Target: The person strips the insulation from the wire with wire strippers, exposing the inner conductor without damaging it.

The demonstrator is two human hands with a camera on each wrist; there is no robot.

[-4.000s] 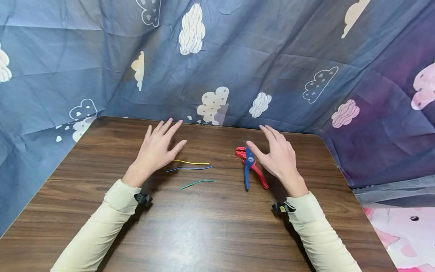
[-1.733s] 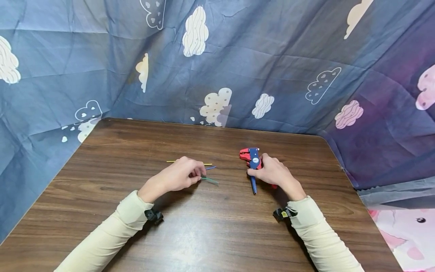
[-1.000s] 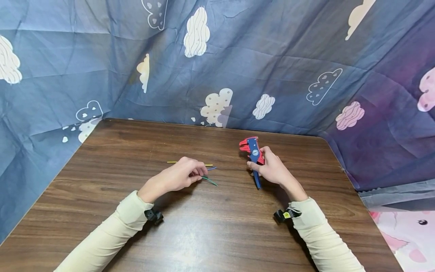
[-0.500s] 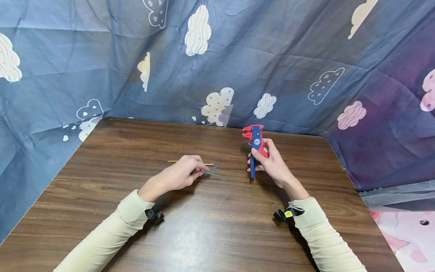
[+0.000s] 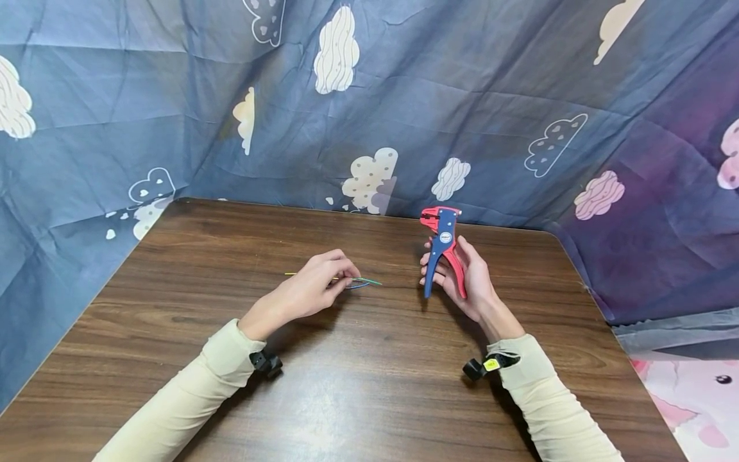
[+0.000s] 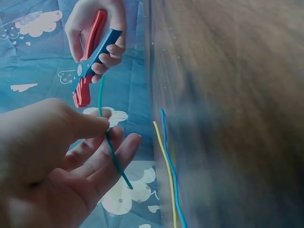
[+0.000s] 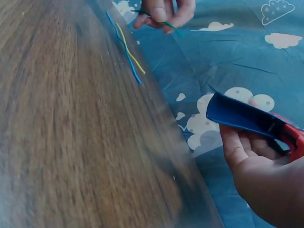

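Observation:
Between its thumb and fingers my left hand (image 5: 314, 285) pinches a thin green wire (image 6: 117, 164), whose ends stick out on both sides in the left wrist view. My right hand (image 5: 476, 282) holds a red and blue wire stripper (image 5: 445, 226) upright above the table, its head up and to the left. Fingers of that hand curl round the blue handle (image 7: 242, 114), and the two handles stand apart. A blue wire (image 6: 173, 175) and a yellow wire (image 6: 164, 151) lie side by side on the table below the left hand, which partly hides them in the head view.
The brown wooden table (image 5: 358, 385) runs back to a blue cloth backdrop (image 5: 404, 96) with printed clouds. Each wrist wears a small black camera, one on the left (image 5: 265, 364) and one on the right (image 5: 475, 369).
Both hands were open at first. The left has pinched the green wire and lifted it up and away; the right has picked up the wire stripper, raised it and turned palm upward beneath it.

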